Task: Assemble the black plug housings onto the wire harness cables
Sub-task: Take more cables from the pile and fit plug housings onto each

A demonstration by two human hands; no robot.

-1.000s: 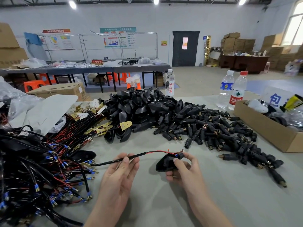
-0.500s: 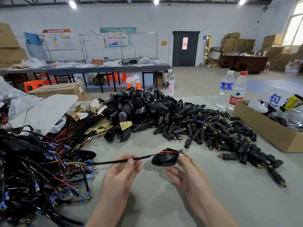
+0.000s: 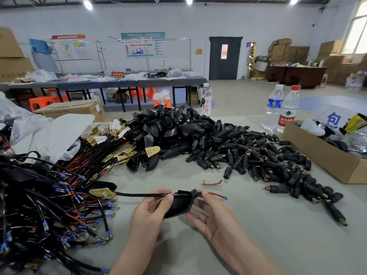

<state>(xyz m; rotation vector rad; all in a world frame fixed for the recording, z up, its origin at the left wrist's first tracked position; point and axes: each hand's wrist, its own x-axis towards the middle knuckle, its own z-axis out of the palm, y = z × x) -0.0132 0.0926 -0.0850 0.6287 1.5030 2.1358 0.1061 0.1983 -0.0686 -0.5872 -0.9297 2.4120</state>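
Observation:
A black plug housing (image 3: 179, 204) hangs just above the table, front centre, between both hands. A black harness cable (image 3: 143, 194) enters its wide end from the left. The cable's red and black wires (image 3: 214, 194) stick out of the narrow neck on the right and end in a blue terminal. My left hand (image 3: 151, 215) pinches the cable at the housing's wide end, thumb on top. My right hand (image 3: 214, 221) holds the neck end, thumb by the wires and fingers under the housing. A small gold circuit board (image 3: 102, 193) sits at the cable's far left end.
A tangle of harness cables (image 3: 49, 205) fills the left. A heap of black housings (image 3: 178, 132) and a spread of small barrel plugs (image 3: 258, 161) lie behind. A cardboard box (image 3: 325, 157) stands at right, two water bottles (image 3: 282, 110) behind it. A wire scrap (image 3: 211, 183) lies nearby.
The housing has slid left along the cable, so the wire ends now poke out of its neck. My left hand moved right up to the housing.

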